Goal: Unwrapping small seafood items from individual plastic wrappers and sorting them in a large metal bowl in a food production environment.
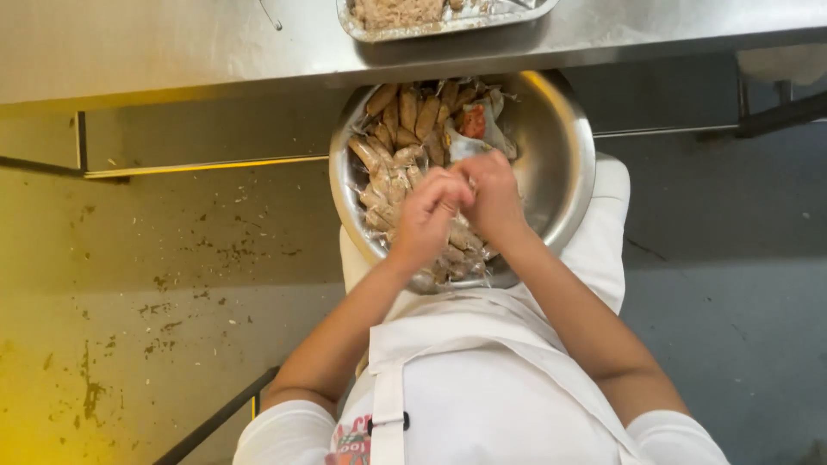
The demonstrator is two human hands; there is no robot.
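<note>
Head view: two bare hands meet over a steel bowl, fingertips pinched together on one small pale shrimp that is mostly hidden between them. The left hand [424,220] curls its grip around the piece from below, while the right hand [493,194] clenches on it from above, thumb and forefinger seemingly working at the shell. Judged from this pose, the peeling of a single shrimp is under way; the next move calls for a firm pull to part shell from flesh without tearing it.

Beneath the hands, the round steel bowl [564,159] rests on the person's lap, against a white apron [482,387]. Whole shrimp [405,116] are heaped along its left and far side, with a scrap of clear plastic and a reddish bit [474,122] among them. Beyond the bowl runs a steel desk [172,43] carrying a foil tray [448,26] of pale, crumbly contents. A stained floor [129,301] spreads to the left.
</note>
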